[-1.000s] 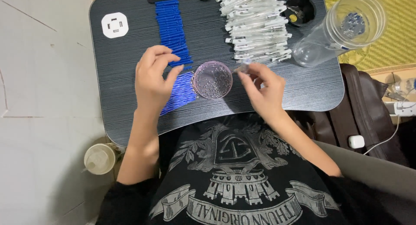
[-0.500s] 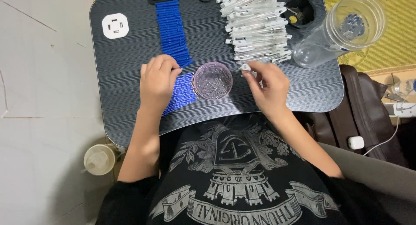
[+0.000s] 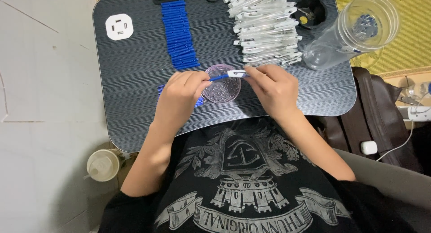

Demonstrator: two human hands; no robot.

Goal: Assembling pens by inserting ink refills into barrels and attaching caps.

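a thin blue plastic pen piece (image 3: 218,77) is pinched by the left hand (image 3: 182,96); its white cap (image 3: 236,73) is clamped by the right hand (image 3: 274,90), above a round purple dish (image 3: 223,90).

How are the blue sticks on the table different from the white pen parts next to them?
The blue sticks are thin and plain; the white pen parts are thicker and have clips. The blue sticks lie in a neat, even row, while the white pen parts sit in a looser, overlapping heap. The blue sticks are nearer the white square; the white pen parts are nearer the clear jar. Both rest on the dark table.
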